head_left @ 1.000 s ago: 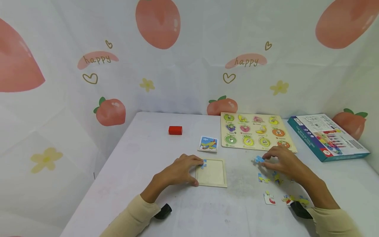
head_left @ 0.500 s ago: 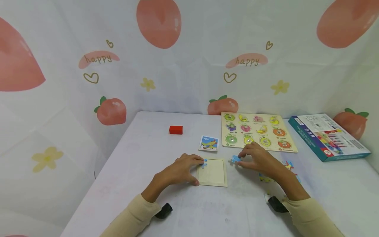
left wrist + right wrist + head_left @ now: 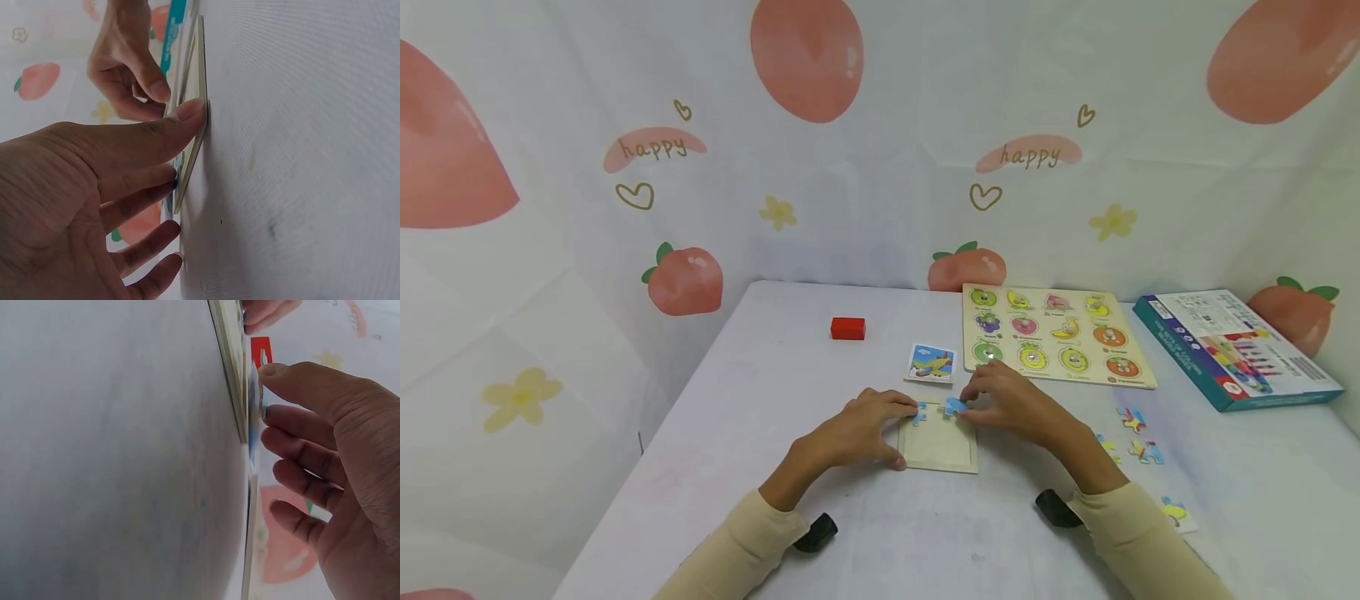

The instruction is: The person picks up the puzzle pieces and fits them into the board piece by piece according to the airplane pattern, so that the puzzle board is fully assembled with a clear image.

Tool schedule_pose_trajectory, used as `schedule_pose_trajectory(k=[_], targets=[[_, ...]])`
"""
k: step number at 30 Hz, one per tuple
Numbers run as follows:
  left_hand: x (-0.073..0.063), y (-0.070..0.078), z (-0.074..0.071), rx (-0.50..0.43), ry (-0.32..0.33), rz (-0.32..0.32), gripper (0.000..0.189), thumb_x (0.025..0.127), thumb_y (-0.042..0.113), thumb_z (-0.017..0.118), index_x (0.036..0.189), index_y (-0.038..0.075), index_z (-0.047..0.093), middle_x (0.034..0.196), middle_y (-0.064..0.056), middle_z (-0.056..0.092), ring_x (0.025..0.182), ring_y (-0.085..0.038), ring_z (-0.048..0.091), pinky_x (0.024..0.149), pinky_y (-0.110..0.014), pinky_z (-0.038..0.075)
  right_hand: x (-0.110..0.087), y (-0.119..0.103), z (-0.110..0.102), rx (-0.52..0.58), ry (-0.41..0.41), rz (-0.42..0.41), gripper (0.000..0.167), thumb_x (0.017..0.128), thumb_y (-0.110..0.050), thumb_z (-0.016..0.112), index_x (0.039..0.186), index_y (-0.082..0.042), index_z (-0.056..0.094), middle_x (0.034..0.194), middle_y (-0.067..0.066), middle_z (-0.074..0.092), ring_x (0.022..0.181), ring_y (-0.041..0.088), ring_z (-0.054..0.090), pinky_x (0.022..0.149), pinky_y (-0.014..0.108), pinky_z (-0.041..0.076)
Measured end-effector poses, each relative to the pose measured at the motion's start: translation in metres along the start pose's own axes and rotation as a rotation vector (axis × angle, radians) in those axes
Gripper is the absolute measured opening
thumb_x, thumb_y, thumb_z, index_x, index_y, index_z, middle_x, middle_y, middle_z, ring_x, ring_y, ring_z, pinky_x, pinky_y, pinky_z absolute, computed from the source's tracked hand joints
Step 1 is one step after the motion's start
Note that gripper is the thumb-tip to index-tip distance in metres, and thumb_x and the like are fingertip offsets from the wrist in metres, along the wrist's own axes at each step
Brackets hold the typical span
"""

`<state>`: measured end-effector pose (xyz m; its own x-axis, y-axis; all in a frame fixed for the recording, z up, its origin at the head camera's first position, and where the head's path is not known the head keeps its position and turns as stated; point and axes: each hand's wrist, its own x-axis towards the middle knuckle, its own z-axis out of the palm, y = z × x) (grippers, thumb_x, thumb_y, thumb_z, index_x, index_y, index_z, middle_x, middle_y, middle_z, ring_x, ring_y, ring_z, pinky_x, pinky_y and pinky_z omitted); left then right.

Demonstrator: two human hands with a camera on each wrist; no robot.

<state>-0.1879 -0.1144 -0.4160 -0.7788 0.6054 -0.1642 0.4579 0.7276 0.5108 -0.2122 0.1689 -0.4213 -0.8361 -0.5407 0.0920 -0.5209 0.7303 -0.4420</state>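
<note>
A square wooden puzzle tray [image 3: 938, 454] lies on the table in front of the person. The left hand [image 3: 859, 429] grips its left side, thumb at the near corner and fingertips at the upper left. A blue jigsaw piece [image 3: 919, 416] sits in that upper left corner, partly under the fingers. Over the tray's upper right corner, the right hand [image 3: 1018, 408] pinches another blue jigsaw piece [image 3: 953, 407] between thumb and forefinger. In the right wrist view this piece [image 3: 263, 387] is seen edge-on, raised above the tray, the other fingers loosely bent.
Several loose jigsaw pieces [image 3: 1146, 452] lie to the right, some hidden by the right arm. Behind the tray are a card with a plane picture [image 3: 931, 363], a fruit peg puzzle board [image 3: 1052, 333] and a red block [image 3: 847, 328]. A flat box [image 3: 1236, 350] lies far right.
The right hand has carried the blue jigsaw piece leftward from the loose pieces to above the tray's upper right corner. The left hand has stayed on the tray.
</note>
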Motion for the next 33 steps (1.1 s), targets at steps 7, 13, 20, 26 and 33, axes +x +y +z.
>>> schedule_pose_trajectory(k=[7, 13, 20, 26, 33], targets=[[0.000, -0.001, -0.001, 0.001, -0.003, -0.005, 0.076, 0.085, 0.030, 0.091, 0.152, 0.015, 0.059, 0.156, 0.002, 0.054, 0.142, -0.028, 0.044, 0.117, -0.050, 0.040, 0.010, -0.009, 0.008, -0.032, -0.018, -0.036, 0.021, 0.091, -0.031, 0.082, 0.102, -0.013, 0.082, 0.102, -0.006, 0.071, 0.104, 0.017, 0.059, 0.096, 0.043, 0.055], [-0.001, 0.000, -0.001, -0.009, -0.002, 0.003, 0.075, 0.085, 0.029, 0.091, 0.151, 0.013, 0.060, 0.156, 0.001, 0.055, 0.141, -0.028, 0.045, 0.115, -0.051, 0.040, 0.016, -0.015, 0.013, -0.091, -0.015, -0.068, 0.023, 0.091, -0.033, 0.082, 0.102, -0.013, 0.083, 0.101, -0.004, 0.072, 0.102, 0.017, 0.059, 0.095, 0.041, 0.055], [0.000, 0.000, -0.002, -0.007, -0.009, -0.007, 0.075, 0.085, 0.030, 0.091, 0.152, 0.013, 0.060, 0.156, 0.001, 0.054, 0.141, -0.028, 0.045, 0.115, -0.050, 0.042, 0.019, -0.019, 0.015, -0.135, -0.004, -0.104, 0.025, 0.089, -0.033, 0.085, 0.102, -0.012, 0.083, 0.098, -0.004, 0.071, 0.100, 0.017, 0.060, 0.094, 0.041, 0.056], [0.000, 0.001, -0.001, -0.010, -0.009, -0.017, 0.075, 0.085, 0.030, 0.091, 0.151, 0.014, 0.060, 0.157, 0.001, 0.054, 0.142, -0.028, 0.045, 0.115, -0.049, 0.042, 0.017, -0.021, 0.013, -0.132, -0.009, -0.117, 0.027, 0.090, -0.032, 0.085, 0.105, -0.010, 0.083, 0.099, -0.003, 0.072, 0.101, 0.018, 0.061, 0.095, 0.041, 0.056], [0.001, 0.001, 0.000, -0.007, -0.009, -0.028, 0.076, 0.084, 0.031, 0.091, 0.151, 0.014, 0.060, 0.157, 0.001, 0.054, 0.142, -0.028, 0.044, 0.115, -0.050, 0.042, 0.017, -0.022, 0.011, -0.114, -0.039, -0.122, 0.024, 0.091, -0.029, 0.085, 0.107, -0.011, 0.084, 0.101, -0.002, 0.074, 0.102, 0.018, 0.062, 0.095, 0.041, 0.056]])
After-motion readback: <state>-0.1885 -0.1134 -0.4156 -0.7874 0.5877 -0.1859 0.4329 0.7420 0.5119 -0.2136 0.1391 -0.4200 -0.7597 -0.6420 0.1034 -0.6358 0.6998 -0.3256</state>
